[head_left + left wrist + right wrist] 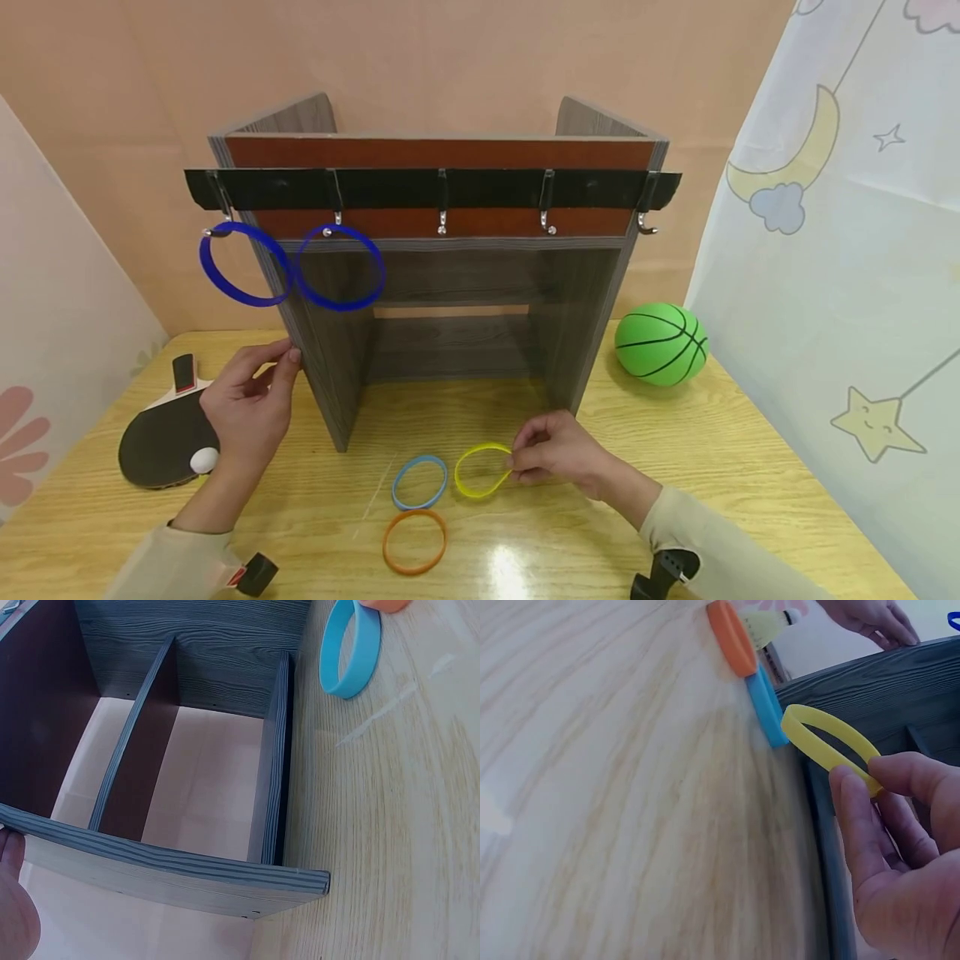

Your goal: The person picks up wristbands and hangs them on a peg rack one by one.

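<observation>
My right hand [558,457] pinches a yellow wristband [832,739] between thumb and fingers, low in front of the wooden shelf unit [611,292]. My left hand [251,400] rests its fingertips against the outer side of the unit's left panel. A light blue wristband [395,492] and an orange wristband [386,546] lie on the table, left of the yellow one. Two dark blue rings [225,287] hang from the two leftmost hooks [327,229] on the black strip [495,190]. In the left wrist view, only part of the left hand shows.
Three hooks to the right, such as the middle hook [442,227], bear no ring. A table tennis paddle [157,442] and a white ball [204,460] lie left on the table [750,500]. A green ball [662,343] sits right of the unit. A shuttlecock [761,628] shows in the right wrist view.
</observation>
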Motion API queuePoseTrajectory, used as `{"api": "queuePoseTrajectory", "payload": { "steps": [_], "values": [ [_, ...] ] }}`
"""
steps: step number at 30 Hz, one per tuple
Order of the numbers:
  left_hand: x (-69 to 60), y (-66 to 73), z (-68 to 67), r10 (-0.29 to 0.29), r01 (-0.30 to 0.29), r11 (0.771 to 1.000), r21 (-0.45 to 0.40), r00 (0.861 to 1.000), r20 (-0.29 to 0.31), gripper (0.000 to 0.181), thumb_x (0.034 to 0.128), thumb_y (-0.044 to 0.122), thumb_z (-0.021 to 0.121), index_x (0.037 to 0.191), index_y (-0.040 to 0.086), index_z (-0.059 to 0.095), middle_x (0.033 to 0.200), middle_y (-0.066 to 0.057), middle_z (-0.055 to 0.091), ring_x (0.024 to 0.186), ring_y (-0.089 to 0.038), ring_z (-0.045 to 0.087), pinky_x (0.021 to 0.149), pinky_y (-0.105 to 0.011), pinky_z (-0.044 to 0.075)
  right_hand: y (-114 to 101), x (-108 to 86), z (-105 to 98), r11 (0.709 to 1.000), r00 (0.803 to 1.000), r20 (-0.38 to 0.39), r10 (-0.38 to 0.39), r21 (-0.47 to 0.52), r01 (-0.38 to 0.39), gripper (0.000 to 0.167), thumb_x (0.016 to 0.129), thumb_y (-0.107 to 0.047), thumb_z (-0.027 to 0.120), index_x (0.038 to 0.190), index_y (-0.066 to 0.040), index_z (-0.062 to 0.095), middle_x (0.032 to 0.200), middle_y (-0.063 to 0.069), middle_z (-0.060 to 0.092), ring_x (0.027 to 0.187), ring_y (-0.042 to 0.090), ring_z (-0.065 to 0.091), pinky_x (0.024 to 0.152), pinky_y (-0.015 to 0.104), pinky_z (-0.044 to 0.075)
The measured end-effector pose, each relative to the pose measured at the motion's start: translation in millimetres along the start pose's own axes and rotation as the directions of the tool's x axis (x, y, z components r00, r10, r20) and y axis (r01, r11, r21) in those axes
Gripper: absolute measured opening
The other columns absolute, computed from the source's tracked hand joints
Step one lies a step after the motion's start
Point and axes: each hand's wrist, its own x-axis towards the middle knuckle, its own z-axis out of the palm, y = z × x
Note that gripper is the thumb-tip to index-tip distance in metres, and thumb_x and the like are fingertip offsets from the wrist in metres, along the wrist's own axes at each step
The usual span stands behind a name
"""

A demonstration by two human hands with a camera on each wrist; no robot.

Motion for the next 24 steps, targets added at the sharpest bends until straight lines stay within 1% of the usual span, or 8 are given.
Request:
{"api": "queuePoseTrajectory", "payload": {
  "steps": [3,8,11,14,17,21,24],
  "values": [
    [-1.0,-2.8,-0.9,-0.004,0.004,1.000,-0.006,1.000,0.000,0.009,0.0768,-0.021,0.062,0.086,-0.023,0.063,0.081,-0.019,0.067,0.072,-0.011,0.065,0.072,-0.019,0.054,-6.4,-1.8,1.3,0.999,0.999,-0.005,-0.032,0.029,0.032,0.010,0.078,0.002,0.072,0.080,0.003,0.062,0.078,0.017,0.066,0.076,0.032,0.068,0.073,0.047,0.056],
    [-2.0,-6.5,-3.1,0.001,-0.001,1.000,0.011,1.000,0.000,0.009,0.0769,-0.021,0.062,0.086,-0.023,0.063,0.082,-0.019,0.067,0.071,-0.010,0.065,0.072,-0.019,0.054,-24.7,-4.8,4.2,0.991,0.994,0.003,-0.113,0.078,0.113,0.009,0.078,0.003,0.071,0.078,0.001,0.062,0.079,0.018,0.065,0.079,0.036,0.067,0.078,0.052,0.053],
    [-2.1,-8.0,-3.8,0.000,0.000,1.000,0.016,1.000,0.001,0.009,0.0770,-0.021,0.062,0.086,-0.022,0.063,0.082,-0.018,0.067,0.072,-0.010,0.065,0.072,-0.019,0.054,-37.1,-6.9,4.3,0.980,0.986,0.004,-0.168,0.105,0.166,0.010,0.078,0.006,0.069,0.077,-0.002,0.064,0.078,0.016,0.066,0.078,0.033,0.068,0.078,0.050,0.054],
    [-2.2,-8.1,-3.5,-0.004,0.004,1.000,0.016,1.000,0.004,0.010,0.0766,-0.021,0.062,0.086,-0.022,0.063,0.082,-0.018,0.067,0.072,-0.010,0.065,0.072,-0.019,0.054,-50.0,-10.2,2.5,0.961,0.973,0.001,-0.230,0.160,0.227,0.014,0.080,0.008,0.067,0.077,-0.006,0.067,0.078,0.012,0.067,0.077,0.028,0.068,0.078,0.044,0.055],
    [-1.5,-5.2,-2.2,-0.007,0.007,1.000,0.017,1.000,0.008,0.010,0.0765,-0.021,0.062,0.086,-0.023,0.063,0.081,-0.019,0.067,0.072,-0.010,0.065,0.072,-0.019,0.054,-63.4,-13.9,-0.3,0.924,0.953,0.000,-0.304,0.245,0.295,0.018,0.082,0.010,0.064,0.079,-0.007,0.068,0.079,0.010,0.068,0.078,0.025,0.069,0.077,0.039,0.056],
    [-0.3,-0.2,-0.9,-0.001,0.001,0.999,0.041,1.000,0.013,0.010,0.0770,-0.020,0.063,0.086,-0.022,0.064,0.082,-0.019,0.067,0.073,-0.009,0.065,0.072,-0.018,0.053,-79.6,-18.4,-3.6,0.856,0.913,-0.006,-0.407,0.347,0.384,0.021,0.084,0.013,0.059,0.082,-0.005,0.068,0.084,0.010,0.068,0.078,0.023,0.069,0.076,0.034,0.056],
    [0.1,0.6,-1.0,0.001,-0.002,0.999,0.052,1.000,0.012,0.009,0.0771,-0.020,0.063,0.086,-0.021,0.064,0.081,-0.019,0.067,0.073,-0.009,0.065,0.072,-0.017,0.053,-89.4,-21.3,-4.0,0.813,0.886,-0.008,-0.464,0.393,0.429,0.023,0.086,0.015,0.055,0.083,-0.004,0.068,0.087,0.010,0.066,0.079,0.022,0.068,0.077,0.030,0.056]
  ]
}}
